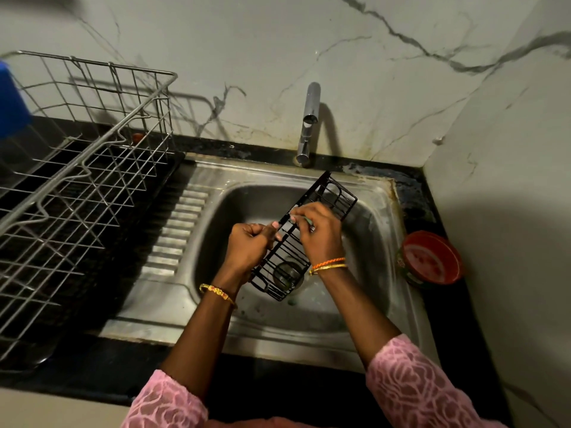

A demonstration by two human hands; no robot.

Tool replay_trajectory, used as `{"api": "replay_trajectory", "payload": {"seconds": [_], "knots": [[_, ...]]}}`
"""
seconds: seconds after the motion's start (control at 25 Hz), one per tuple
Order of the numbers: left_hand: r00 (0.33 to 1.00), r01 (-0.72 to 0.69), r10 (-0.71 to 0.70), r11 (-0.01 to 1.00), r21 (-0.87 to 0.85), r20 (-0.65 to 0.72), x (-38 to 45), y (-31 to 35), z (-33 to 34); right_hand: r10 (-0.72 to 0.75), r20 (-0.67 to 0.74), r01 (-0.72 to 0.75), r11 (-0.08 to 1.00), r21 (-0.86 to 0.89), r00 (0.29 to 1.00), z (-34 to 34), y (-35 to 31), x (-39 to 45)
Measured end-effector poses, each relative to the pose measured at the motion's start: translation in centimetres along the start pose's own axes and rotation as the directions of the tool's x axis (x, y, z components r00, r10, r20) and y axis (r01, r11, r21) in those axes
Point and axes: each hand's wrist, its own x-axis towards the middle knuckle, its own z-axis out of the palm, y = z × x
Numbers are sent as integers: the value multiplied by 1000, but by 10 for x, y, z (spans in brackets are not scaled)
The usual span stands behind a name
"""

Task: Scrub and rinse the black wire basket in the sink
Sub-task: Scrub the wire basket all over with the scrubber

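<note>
A long black wire basket (335, 196) is held tilted over the steel sink (216, 273), its far end up toward the tap. My left hand (248, 247) grips the basket's left rim near the middle. My right hand (319, 234) lies over the basket's top, fingers curled round a small green scrubber (307, 223) pressed against the wires. The scrubber is mostly hidden under my fingers. The drain shows through the basket's lower end.
A chrome tap (309, 118) rises behind the sink, with no water visibly running. A large steel dish rack (92, 168) stands on the black counter at left. A red round container (432, 257) sits on the counter right of the sink. Marble walls close the back and right.
</note>
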Motion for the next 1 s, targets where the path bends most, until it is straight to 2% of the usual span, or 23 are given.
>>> {"api": "replay_trajectory", "payload": {"seconds": [0.12, 0.36, 0.6, 0.8, 0.92, 1.0], "knots": [[999, 37, -38, 999, -26, -20, -5, -4, -2, -13, 16, 14, 1000, -28, 1000, -6, 9, -14], [998, 62, -62, 997, -45, 6, -9, -9, -7, 84, 30, -85, 995, 46, 996, -23, 14, -27], [1000, 18, -18, 1000, -20, -1, -6, -3, -5, 5, 74, -7, 1000, 28, 997, -6, -4, 3], [993, 99, -107, 985, -141, -52, -2, -12, -12, 113, 73, -110, 993, -53, 991, -39, 33, -37], [991, 84, -99, 983, -161, -88, 5, -13, -17, 249, -65, -247, 968, 47, 966, -48, 40, -49], [995, 37, -48, 992, -121, -91, 4, -10, -16, 274, -102, -265, 960, 90, 956, -47, 29, -35]]}}
